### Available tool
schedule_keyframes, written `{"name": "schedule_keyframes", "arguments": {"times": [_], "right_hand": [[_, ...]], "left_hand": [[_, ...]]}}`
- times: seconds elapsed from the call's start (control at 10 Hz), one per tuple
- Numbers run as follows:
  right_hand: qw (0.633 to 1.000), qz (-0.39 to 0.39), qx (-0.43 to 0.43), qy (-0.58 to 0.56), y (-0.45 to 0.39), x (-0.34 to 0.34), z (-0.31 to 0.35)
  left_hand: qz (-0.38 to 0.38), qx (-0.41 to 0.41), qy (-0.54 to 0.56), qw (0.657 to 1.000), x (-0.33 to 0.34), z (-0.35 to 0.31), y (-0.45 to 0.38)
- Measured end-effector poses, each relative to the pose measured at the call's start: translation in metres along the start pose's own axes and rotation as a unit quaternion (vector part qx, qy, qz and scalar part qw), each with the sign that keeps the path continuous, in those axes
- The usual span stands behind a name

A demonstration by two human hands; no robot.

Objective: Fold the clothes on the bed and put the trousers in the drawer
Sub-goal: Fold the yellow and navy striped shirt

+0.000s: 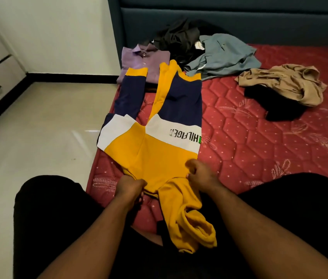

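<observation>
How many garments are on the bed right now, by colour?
Yellow, navy and white: 1, the hoodie held by both hands
Purple: 1, the shirt
Grey-blue: 1, the top
Tan: 1, the garment
Black: 2, the far heap and the piece under the tan one
Total: 6

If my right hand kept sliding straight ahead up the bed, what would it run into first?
Your right hand would probably just ride up the yellow sweatshirt it grips, over the white stripe; beyond its far end lies the grey-blue shirt.
</observation>
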State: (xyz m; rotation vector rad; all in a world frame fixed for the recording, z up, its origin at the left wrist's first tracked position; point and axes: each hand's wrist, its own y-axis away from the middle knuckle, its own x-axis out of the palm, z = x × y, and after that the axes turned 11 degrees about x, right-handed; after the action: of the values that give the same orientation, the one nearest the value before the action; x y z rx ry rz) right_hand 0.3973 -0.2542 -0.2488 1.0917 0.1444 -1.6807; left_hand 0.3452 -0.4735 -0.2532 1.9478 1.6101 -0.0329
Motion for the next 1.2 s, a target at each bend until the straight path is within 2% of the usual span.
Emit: {"name": "schedule_keyframes", "arguments": {"times": [0.1,0.2,0.3,0.4,0.5,0.6,0.7,0.8,0.9,1.0,1.1,1.2], "right_hand": [[0.99,0.116,0.043,0.063,0.002,-0.001,0.004],[0.961,0.224,0.093,0.132,0.005,-0.007,0.011],[0.973,0.146,0.091,0.151,-0.011,-0.012,0.013],[0.983,-0.027,0.009,0.183,-0.038,-0.024,0.028],[0.975,-0.07,-0.043,0.206,-0.082,-0.039,0.044],[0.985,-0.055,-0.05,0.153,-0.134,-0.055,0.058],[0.994,-0.088,-0.028,0.061,-0.189,-0.068,0.075],[0.989,-0.112,0.022,-0.093,-0.246,-0.075,0.099],[0.963,-0.12,0.063,-0.234,-0.301,-0.074,0.135],[0.924,-0.111,0.117,-0.346,-0.345,-0.071,0.169],[0.911,-0.108,0.135,-0.373,-0.375,-0.07,0.181],[0.898,-0.131,0.131,-0.398,-0.382,-0.076,0.182]], "left_hand": [[0.082,-0.018,-0.087,0.993,-0.019,-0.004,0.008],[0.203,-0.034,-0.262,0.943,-0.039,-0.009,0.015],[0.173,-0.008,-0.463,0.869,-0.052,-0.029,0.005],[0.056,0.147,-0.472,0.867,-0.044,-0.065,-0.03],[0.011,0.267,-0.252,0.93,-0.012,-0.098,-0.077],[-0.009,0.292,-0.197,0.936,0.015,-0.118,-0.123],[-0.041,0.29,-0.214,0.932,0.029,-0.128,-0.161],[-0.027,0.254,-0.235,0.938,0.039,-0.139,-0.189],[0.002,0.249,-0.262,0.932,0.048,-0.141,-0.21],[0.013,0.278,-0.148,0.949,0.053,-0.129,-0.217],[0.13,0.212,0.181,0.951,0.051,-0.113,-0.215],[0.168,0.127,0.36,0.909,0.042,-0.109,-0.211]]}}
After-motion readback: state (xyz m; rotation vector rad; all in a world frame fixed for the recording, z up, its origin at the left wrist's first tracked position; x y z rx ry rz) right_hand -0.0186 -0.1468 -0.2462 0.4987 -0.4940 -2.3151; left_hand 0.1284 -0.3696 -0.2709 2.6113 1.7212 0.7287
